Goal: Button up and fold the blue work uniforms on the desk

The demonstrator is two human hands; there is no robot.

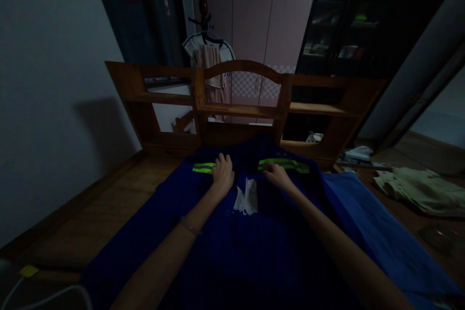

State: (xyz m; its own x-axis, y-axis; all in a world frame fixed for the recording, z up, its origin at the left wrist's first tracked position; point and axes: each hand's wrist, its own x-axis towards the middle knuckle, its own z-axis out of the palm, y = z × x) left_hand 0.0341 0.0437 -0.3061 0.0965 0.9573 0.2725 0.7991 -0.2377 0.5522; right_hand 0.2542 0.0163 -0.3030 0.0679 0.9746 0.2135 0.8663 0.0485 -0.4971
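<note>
A dark blue work jacket point(218, 252) with yellow-green and grey reflective strips lies spread in front of me. My left hand point(223, 173) is on its left front, by the end of the left strip, fingers bent onto the cloth. At the right strip, my right hand point(276, 174) has its fingers pressed together on the jacket's other front. Between and just below both hands shows a crumpled white piece point(251, 196) with a ragged lower edge; its kind is hard to make out. Dim light hides the fingertips' exact hold.
A wooden headboard with shelves point(240, 111) stands just beyond the jacket, above bare bed boards point(109, 193). Lighter blue cloth point(378, 232) lies at the right. Pale green cloth point(417, 189) rests farther right. A white cable point(69, 288) runs at the lower left.
</note>
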